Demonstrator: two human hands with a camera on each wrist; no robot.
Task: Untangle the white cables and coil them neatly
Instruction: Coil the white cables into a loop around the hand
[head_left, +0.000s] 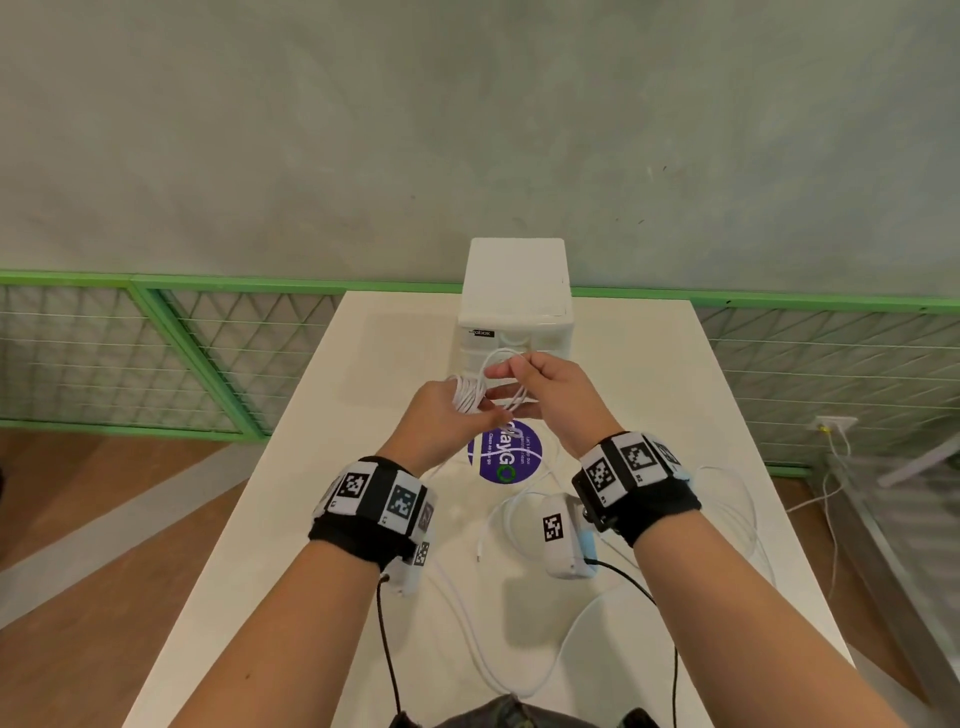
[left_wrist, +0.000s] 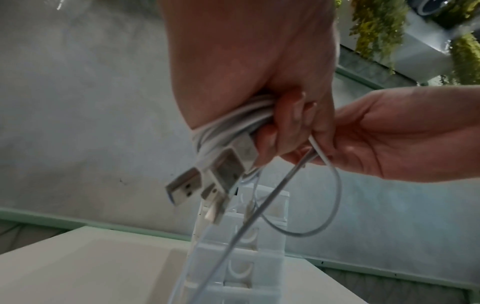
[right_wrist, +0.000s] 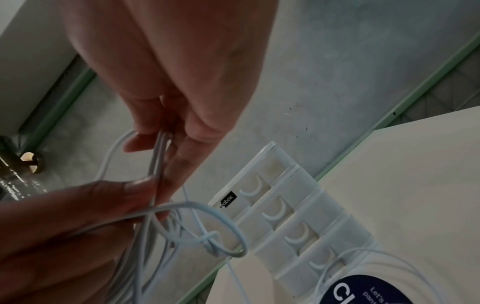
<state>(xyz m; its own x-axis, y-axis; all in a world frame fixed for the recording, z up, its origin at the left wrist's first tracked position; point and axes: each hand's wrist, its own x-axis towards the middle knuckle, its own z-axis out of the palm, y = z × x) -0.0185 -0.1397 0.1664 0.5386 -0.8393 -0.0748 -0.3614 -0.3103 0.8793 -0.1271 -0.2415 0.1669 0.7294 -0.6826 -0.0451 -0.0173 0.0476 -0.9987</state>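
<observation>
Currently, we held our left hand (head_left: 441, 410) above the white bench (head_left: 332, 467), its fingers (left_wrist: 291, 123) curled tight around a bundle of coiled white cable (head_left: 467, 396). From the left wrist view, two USB plugs (left_wrist: 205, 181) stuck out below that fist. Our right hand (head_left: 545, 395) was just beside the left, thumb and fingertips (right_wrist: 145, 142) pinching two loose strands (right_wrist: 158, 156) that ran from the bundle. A loop with a small knot (right_wrist: 211, 243) hung beneath the two hands.

More white cable (head_left: 524, 525) lay slack on the bench nearer to us, trailing past a round purple sticker (head_left: 506, 452). A white drawer box (head_left: 514, 296) stood at the far edge of the bench, directly behind the hands, with its curved handles (right_wrist: 272, 211) facing us. Both wrists carried black bands with printed markers (head_left: 397, 499). A green-framed wire fence (head_left: 156, 353) ran behind the bench, against a grey wall (head_left: 467, 130).
</observation>
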